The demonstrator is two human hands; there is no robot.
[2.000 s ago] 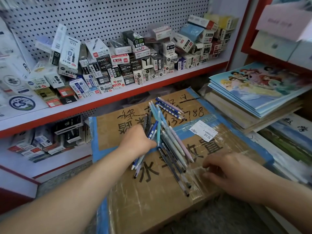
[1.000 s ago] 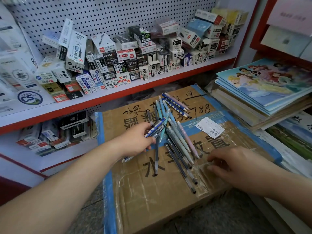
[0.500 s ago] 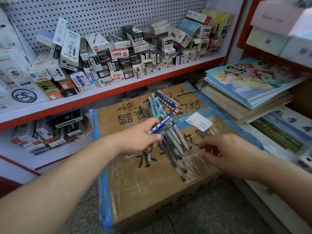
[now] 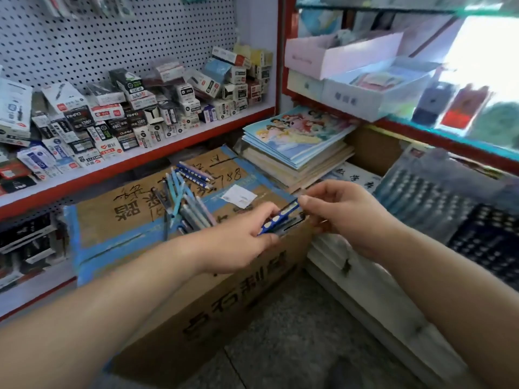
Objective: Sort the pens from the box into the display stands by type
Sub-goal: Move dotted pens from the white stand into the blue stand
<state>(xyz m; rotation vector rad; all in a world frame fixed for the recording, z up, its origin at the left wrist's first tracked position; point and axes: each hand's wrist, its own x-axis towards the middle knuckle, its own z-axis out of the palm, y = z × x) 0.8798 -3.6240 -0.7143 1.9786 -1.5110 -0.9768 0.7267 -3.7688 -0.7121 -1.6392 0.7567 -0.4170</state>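
Several loose pens (image 4: 185,204) lie in a pile on top of a taped cardboard box (image 4: 118,220). A few blue pens with white dots (image 4: 193,175) sit apart at the box's far edge. My left hand (image 4: 241,240) grips a small bundle of pens (image 4: 278,220), with a blue white-dotted one on top. It is lifted off the box near its right corner. My right hand (image 4: 345,214) pinches the far end of that bundle with thumb and fingertips.
A red-edged shelf (image 4: 168,144) behind the box carries many small pen boxes (image 4: 134,108) against a pegboard. A stack of picture notebooks (image 4: 295,138) lies to the right of the box. Further right are white trays (image 4: 345,57) and dark calculators (image 4: 460,209).
My left hand lifted a bundle of pens off the pile and carried it right. My right hand left the box top and took hold of the bundle's end. The view swung right.
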